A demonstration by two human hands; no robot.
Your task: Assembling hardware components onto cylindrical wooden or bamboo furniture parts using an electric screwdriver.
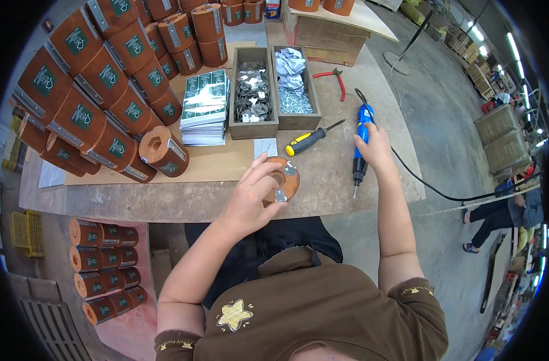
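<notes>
My left hand (247, 195) is closed on a reddish-brown round block (293, 185) at the table's front edge. Two small metal plates sit on the block's upper face, and my fingers cover part of it. To the right, my right hand (376, 147) grips a blue and black electric screwdriver (361, 153) around its middle, with the bit pointing toward me. Between the two hands and farther back lies a yellow and grey hand screwdriver (306, 142). One similar brown cylinder (164, 150) with a hexagonal hole leans left of my left hand.
Stacked brown cylinders (82, 114) with green labels fill the left side. Behind my hands stand a stack of label sheets (205, 108), a wooden box of metal plates (253, 126) and a box with screws (295, 102). Red pliers (340, 84) lie nearby. A black cable (434, 191) trails right.
</notes>
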